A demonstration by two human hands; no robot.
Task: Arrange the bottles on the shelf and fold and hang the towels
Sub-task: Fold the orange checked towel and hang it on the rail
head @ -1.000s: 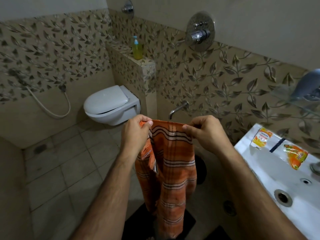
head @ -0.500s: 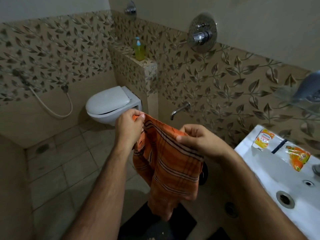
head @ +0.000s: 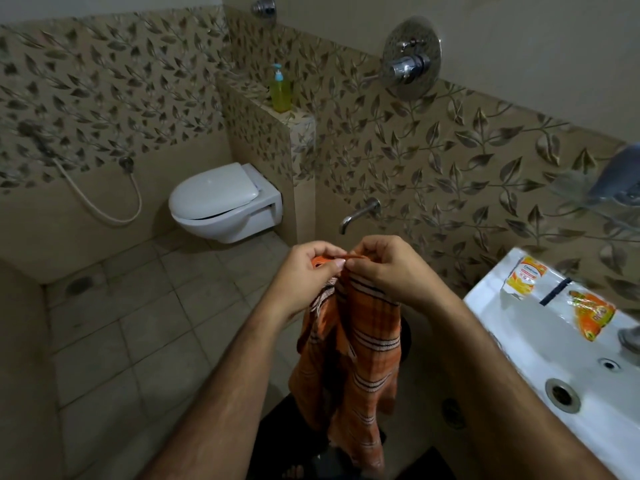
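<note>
Leaf-tiled bathroom, grey tile floor; left hand and right hand pinching hanging orange towel.

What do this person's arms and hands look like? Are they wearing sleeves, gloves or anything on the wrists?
Both forearms are bare right down to the picture's lower edge, with visible hair and no sleeves in view. The left hand and right hand wear no gloves, and no watch, bracelet or ring shows. Fingernails are short and unpainted.
</note>
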